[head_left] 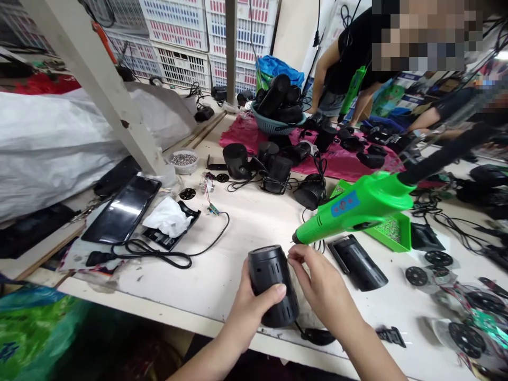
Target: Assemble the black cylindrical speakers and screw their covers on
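My left hand (pixel 246 315) is wrapped round a black cylindrical plastic housing (pixel 273 278) with slotted vents, its thumb across the front. The housing stands nearly upright, tilted a little, above the table's front edge. Beside its upper right side, my right hand (pixel 317 280) has thumb and fingers pinched together; whatever is between them is too small to make out. Just above those fingers is the tip of a green electric screwdriver (pixel 337 214), which hangs at a slant and is not gripped by either hand. A black cord runs out below the housing.
Right of my hands lies a curved black cover (pixel 359 264), with a green tray (pixel 391 233) of screws behind it. Motors and wires (pixel 464 338) spread at far right. A phone (pixel 123 209) and coiled cable (pixel 159 254) lie left. Behind are black housings (pixel 236 161); people stand beyond.
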`<state>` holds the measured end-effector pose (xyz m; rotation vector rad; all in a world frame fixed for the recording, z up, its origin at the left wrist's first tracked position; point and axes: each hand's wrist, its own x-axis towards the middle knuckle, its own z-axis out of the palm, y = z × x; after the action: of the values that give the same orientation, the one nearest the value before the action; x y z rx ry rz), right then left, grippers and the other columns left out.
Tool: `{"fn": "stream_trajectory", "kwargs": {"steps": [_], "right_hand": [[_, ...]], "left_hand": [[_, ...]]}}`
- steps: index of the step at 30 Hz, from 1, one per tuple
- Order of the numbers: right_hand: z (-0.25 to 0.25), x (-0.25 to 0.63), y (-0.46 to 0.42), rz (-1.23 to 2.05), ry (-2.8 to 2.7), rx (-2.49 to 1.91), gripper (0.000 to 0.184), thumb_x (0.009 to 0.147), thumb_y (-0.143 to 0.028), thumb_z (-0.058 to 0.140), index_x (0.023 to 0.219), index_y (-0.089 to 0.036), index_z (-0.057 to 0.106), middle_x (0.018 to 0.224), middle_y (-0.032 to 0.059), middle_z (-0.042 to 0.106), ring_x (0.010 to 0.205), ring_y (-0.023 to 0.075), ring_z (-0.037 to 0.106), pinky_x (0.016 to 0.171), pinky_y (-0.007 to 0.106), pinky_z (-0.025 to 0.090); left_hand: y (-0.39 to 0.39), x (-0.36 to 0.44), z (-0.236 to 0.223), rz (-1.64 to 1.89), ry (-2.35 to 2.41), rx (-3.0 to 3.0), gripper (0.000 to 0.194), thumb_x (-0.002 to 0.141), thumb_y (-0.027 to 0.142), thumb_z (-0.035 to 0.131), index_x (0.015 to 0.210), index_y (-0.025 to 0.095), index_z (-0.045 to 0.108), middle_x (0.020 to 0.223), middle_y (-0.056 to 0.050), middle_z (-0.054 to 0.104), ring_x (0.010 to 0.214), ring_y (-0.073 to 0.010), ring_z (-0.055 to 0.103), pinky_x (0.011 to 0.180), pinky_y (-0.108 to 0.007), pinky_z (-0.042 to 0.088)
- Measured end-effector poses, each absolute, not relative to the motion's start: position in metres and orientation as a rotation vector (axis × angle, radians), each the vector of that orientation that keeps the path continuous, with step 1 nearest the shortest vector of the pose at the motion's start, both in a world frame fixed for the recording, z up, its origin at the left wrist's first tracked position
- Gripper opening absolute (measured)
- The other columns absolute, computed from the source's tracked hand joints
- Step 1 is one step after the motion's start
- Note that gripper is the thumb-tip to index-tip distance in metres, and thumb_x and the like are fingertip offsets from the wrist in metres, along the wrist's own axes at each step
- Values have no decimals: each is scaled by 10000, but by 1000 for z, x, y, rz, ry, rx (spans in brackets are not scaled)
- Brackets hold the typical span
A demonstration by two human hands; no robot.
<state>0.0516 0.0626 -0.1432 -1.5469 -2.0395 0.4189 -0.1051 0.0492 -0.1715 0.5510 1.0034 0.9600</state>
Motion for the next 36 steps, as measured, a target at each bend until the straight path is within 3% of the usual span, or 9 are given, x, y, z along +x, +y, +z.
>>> {"fn": "stream_trajectory", "kwargs": {"steps": [6, 9, 12, 14, 17, 19, 22, 29, 36], "right_hand": [[-154, 43, 47, 82, -2147, -1338, 367, 932, -88, 414, 1280, -183, 485, 1107, 114, 677, 1009, 232, 645, 866, 401, 530], [-161, 37, 36, 383, -1922, -1356, 494, 946, -97, 410, 1416, -240, 366, 1263, 93, 637, 1152, 205, 610, 942, 400, 528], [-163, 47, 30, 751, -1579, -1363, 485, 985, -182, 357, 1455, -266, 271, 1290, 95, 623, 1151, 194, 619, 907, 404, 557], [-162, 68, 28, 715, -1548, -1493, 392, 992, -256, 353, 1384, -243, 361, 1216, 106, 658, 1071, 192, 657, 864, 384, 565], [-162, 104, 21, 535, -1774, -1824, 184, 938, -304, 461, 1048, -231, 589, 970, 66, 690, 892, 200, 678, 778, 348, 546], [-163, 119, 13, 541, -1893, -1931, 89, 874, -250, 530, 854, -232, 615, 850, 34, 659, 784, 194, 658, 700, 319, 521], [-171, 123, 1, 593, -1977, -1991, 105, 805, -159, 543, 740, -229, 588, 763, 5, 615, 671, 175, 616, 625, 294, 470], [-182, 113, -9, 604, -2010, -2057, 147, 841, -181, 467, 717, -223, 533, 728, 17, 573, 663, 211, 569, 648, 339, 405], [-170, 100, -10, 742, -1770, -1982, 131, 934, -342, 459, 882, -242, 526, 712, -25, 600, 619, 147, 576, 586, 247, 432]], "left_hand": [[47, -108, -173, 994, 958, 566, 635, 664, 346, 790, 1205, 218, 482, 1060, -52, 659, 1014, -239, 587, 918, -369, 443], [47, -113, -177, 965, 912, 504, 662, 677, 381, 776, 1236, 220, 460, 1108, -73, 650, 1061, -265, 579, 921, -399, 455], [46, -117, -183, 927, 910, 531, 672, 654, 395, 791, 1218, 215, 473, 1090, -68, 650, 1030, -259, 585, 893, -390, 473], [46, -118, -185, 916, 933, 583, 660, 633, 385, 808, 1189, 215, 495, 1038, -52, 658, 982, -239, 593, 862, -364, 482], [48, -119, -184, 873, 932, 584, 640, 633, 377, 809, 1174, 222, 503, 1000, -46, 664, 942, -238, 607, 814, -360, 505], [51, -120, -182, 842, 924, 545, 634, 638, 373, 802, 1179, 223, 506, 1017, -58, 667, 958, -255, 614, 806, -376, 518], [55, -122, -180, 812, 936, 485, 635, 628, 372, 802, 1180, 221, 526, 1042, -77, 668, 984, -284, 620, 790, -391, 529], [55, -129, -189, 818, 786, 450, 776, 563, 389, 840, 1252, 210, 532, 1031, -105, 692, 1010, -325, 627, 871, -448, 501], [53, -133, -197, 811, 755, 410, 776, 569, 397, 838, 1261, 211, 538, 1037, -106, 694, 1045, -335, 609, 892, -457, 486]]}}
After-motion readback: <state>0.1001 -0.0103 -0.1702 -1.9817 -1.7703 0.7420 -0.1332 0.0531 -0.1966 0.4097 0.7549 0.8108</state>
